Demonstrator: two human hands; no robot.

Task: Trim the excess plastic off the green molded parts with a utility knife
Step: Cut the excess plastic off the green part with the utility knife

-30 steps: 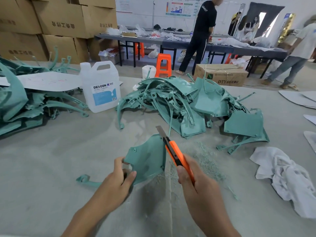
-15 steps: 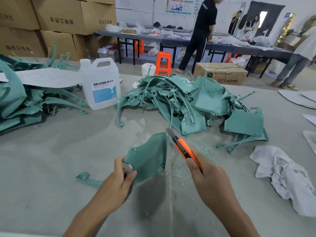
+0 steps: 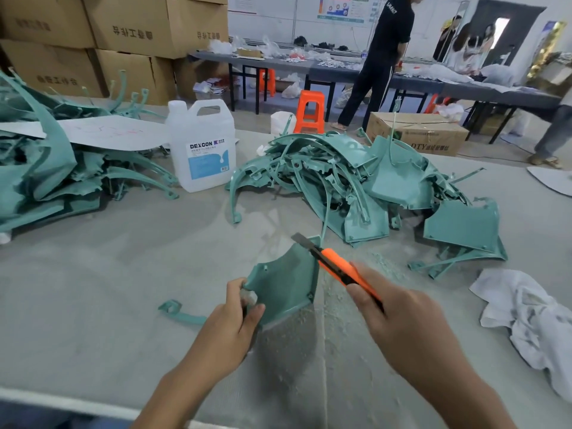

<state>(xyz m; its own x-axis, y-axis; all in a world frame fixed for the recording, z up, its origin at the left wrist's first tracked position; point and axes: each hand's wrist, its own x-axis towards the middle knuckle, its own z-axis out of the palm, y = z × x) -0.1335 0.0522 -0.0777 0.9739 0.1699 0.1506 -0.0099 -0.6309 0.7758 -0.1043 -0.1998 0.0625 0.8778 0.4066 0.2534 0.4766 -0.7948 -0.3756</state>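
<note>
Head view, looking down on a grey desk (image 3: 93, 289). Close to the near edge, about the middle, the left hand (image 3: 230, 323) pinches the lower left edge of a green molded part (image 3: 284, 283), thumb on the upper face and fingers curled beneath. The part is a curved panel held tilted up off the desk. The right hand (image 3: 399, 323) has its fingers wrapped round the orange handle of a utility knife (image 3: 337, 267). The grey blade is pushed out and lies across the panel's upper right corner; whether the edge bites into the plastic cannot be told.

Pale shavings (image 3: 309, 335) are strewn on the desk under and between the hands. A thin green curved strip (image 3: 179, 312) lies flat just left of the left hand.

Toward the far edge, behind the knife, sits a heap of green parts (image 3: 356, 187), with one flat panel (image 3: 458, 224) at its right side. A second heap (image 3: 46, 168) fills the far left corner, with a white sheet (image 3: 108, 133) on top. Between the heaps stands a white jug (image 3: 201, 147) with a blue label. A crumpled white cloth (image 3: 532, 320) lies at the right edge of the desk.
</note>
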